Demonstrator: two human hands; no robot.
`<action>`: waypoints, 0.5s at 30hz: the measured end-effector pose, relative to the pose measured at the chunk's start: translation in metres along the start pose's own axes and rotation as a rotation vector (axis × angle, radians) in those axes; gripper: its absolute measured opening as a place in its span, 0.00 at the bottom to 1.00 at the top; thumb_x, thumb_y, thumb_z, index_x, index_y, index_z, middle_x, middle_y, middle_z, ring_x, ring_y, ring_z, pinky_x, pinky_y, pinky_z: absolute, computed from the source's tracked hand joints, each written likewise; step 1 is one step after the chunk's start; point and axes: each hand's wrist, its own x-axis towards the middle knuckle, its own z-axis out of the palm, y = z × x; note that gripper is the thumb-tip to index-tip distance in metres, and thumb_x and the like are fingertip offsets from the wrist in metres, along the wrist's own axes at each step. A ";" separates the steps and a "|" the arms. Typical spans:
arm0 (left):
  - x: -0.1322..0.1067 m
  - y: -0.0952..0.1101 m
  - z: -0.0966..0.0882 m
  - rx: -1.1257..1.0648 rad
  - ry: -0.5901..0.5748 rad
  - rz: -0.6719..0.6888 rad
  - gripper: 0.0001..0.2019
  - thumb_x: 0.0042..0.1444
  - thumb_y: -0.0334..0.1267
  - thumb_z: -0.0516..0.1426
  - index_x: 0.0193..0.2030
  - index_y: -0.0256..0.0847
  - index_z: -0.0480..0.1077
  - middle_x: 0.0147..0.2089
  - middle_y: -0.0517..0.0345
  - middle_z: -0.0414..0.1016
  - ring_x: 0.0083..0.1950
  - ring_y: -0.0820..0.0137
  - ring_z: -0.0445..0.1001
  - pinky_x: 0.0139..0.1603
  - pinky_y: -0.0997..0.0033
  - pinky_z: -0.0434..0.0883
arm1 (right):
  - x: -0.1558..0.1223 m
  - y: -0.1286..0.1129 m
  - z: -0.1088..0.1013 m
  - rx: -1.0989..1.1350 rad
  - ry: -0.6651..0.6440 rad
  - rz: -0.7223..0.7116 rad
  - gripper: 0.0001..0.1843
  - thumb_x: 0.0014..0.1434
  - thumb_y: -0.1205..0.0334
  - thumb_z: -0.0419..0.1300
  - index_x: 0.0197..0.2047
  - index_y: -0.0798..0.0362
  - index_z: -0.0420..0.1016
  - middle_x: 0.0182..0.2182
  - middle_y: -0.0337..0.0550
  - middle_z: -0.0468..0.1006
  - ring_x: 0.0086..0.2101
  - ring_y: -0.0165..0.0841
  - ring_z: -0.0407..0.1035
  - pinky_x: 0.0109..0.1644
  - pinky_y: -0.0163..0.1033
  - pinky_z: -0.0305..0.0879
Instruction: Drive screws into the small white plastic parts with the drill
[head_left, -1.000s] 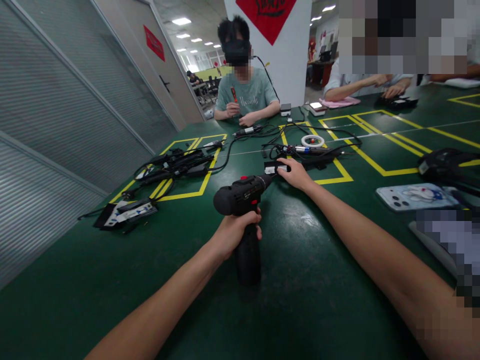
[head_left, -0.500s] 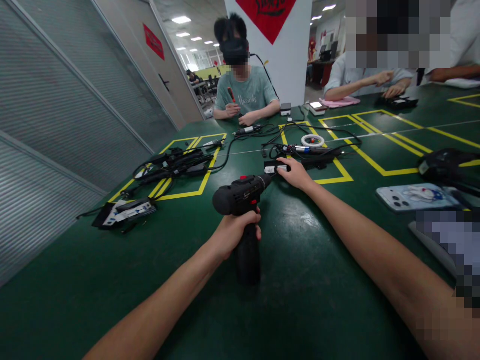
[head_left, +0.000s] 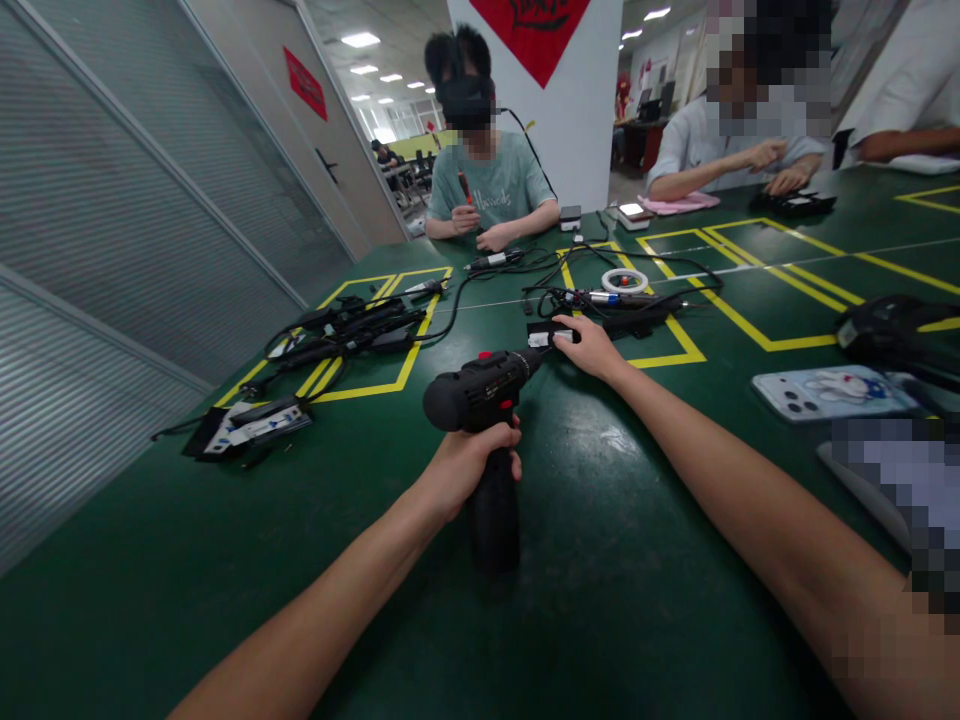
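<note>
My left hand (head_left: 469, 465) is wrapped round the grip of a black cordless drill (head_left: 480, 400), which stands on the green table (head_left: 600, 560) with its nose pointing away to the right. The drill's tip meets a small black part with a white label (head_left: 546, 333). My right hand (head_left: 592, 347) rests on that part, fingers curled over its near end and pressing it down on the table.
Black cables and tools (head_left: 345, 330) lie in yellow-taped boxes at left. A roll of white tape (head_left: 625, 281) and pens sit beyond the part. A phone (head_left: 829, 392) and a black device (head_left: 892, 330) lie at right. People sit at the far side.
</note>
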 end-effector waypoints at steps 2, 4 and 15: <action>0.000 -0.001 0.000 -0.003 -0.003 -0.001 0.11 0.47 0.37 0.61 0.38 0.37 0.70 0.24 0.59 0.71 0.22 0.70 0.71 0.28 0.71 0.67 | 0.000 0.000 0.000 -0.004 -0.001 -0.001 0.24 0.59 0.57 0.58 0.58 0.53 0.75 0.49 0.49 0.76 0.46 0.40 0.72 0.56 0.44 0.66; 0.000 -0.001 -0.001 0.007 -0.005 -0.002 0.10 0.48 0.37 0.61 0.38 0.37 0.70 0.23 0.59 0.71 0.23 0.70 0.71 0.28 0.71 0.67 | 0.000 0.000 0.000 -0.007 -0.002 -0.003 0.24 0.59 0.57 0.58 0.58 0.53 0.75 0.49 0.49 0.76 0.46 0.40 0.72 0.56 0.44 0.66; 0.000 0.000 0.000 -0.003 0.015 -0.009 0.11 0.47 0.37 0.62 0.38 0.37 0.70 0.27 0.59 0.72 0.22 0.70 0.71 0.27 0.71 0.67 | 0.000 0.000 0.000 -0.006 -0.003 -0.003 0.24 0.60 0.58 0.58 0.58 0.52 0.74 0.49 0.48 0.76 0.48 0.40 0.72 0.58 0.44 0.65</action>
